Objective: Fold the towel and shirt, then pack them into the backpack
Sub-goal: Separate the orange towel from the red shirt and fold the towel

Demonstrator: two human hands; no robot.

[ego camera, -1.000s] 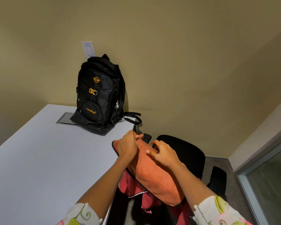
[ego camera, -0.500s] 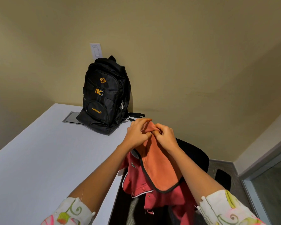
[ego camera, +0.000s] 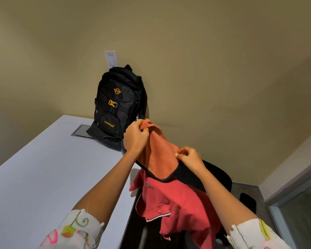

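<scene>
A white counter [ego camera: 34,173] runs to a plain tan wall, where the black backpack [ego camera: 118,106] stands upright and apparently zipped at the far end. Half a second ago both hands met at one bunched spot of the orange towel [ego camera: 158,157]; now they have drawn apart along its edge, the left hand [ego camera: 135,138] pinching the upper corner in a closed grip, the right hand [ego camera: 190,157] pinching lower and to the right. The towel hangs stretched between them above the red shirt [ego camera: 176,200], which lies crumpled over the black chair [ego camera: 217,177]. Folding seems only just starting.
</scene>
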